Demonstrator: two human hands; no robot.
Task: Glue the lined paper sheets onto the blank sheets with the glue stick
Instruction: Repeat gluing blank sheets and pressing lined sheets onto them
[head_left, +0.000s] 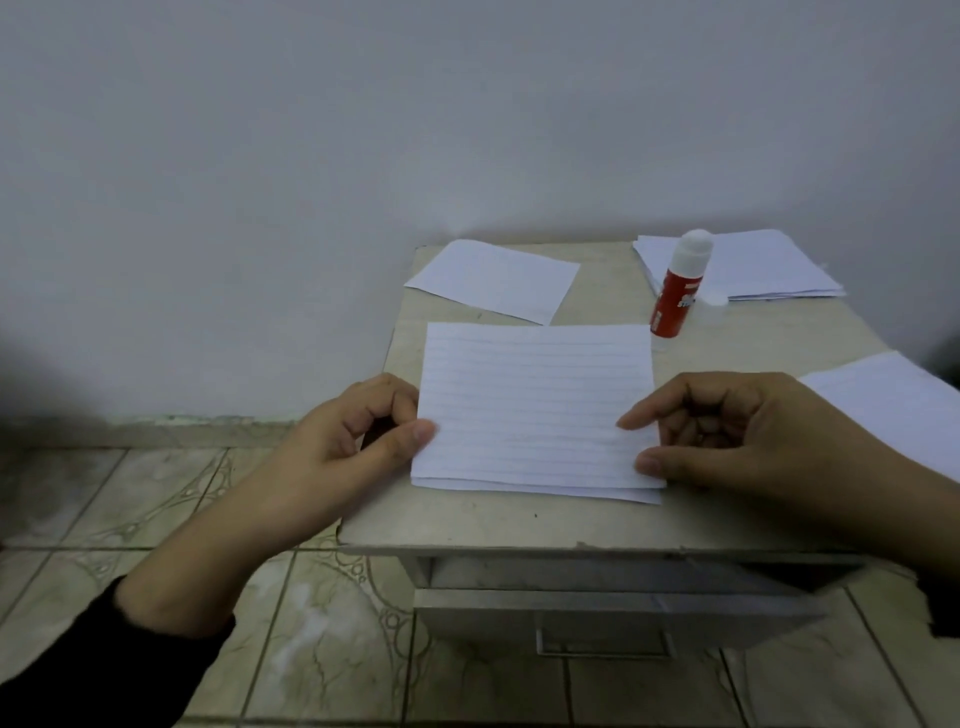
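A lined paper sheet (535, 405) lies on top of a blank sheet (535, 491) in the middle of the small table (467, 525); the blank sheet's edge peeks out along the near side. My left hand (353, 431) pinches the lined sheet's left edge between thumb and curled fingers. My right hand (737, 431) pinches its right edge, index finger and thumb on the paper. A red glue stick (678, 291) with a white top stands upright behind the sheet, its clear cap (710, 306) beside it.
A single sheet (493, 280) lies at the table's back left. A stack of sheets (748, 267) sits at the back right, and another sheet (893, 405) is at the right edge. A drawer (613, 613) is below the tabletop. Tiled floor lies to the left.
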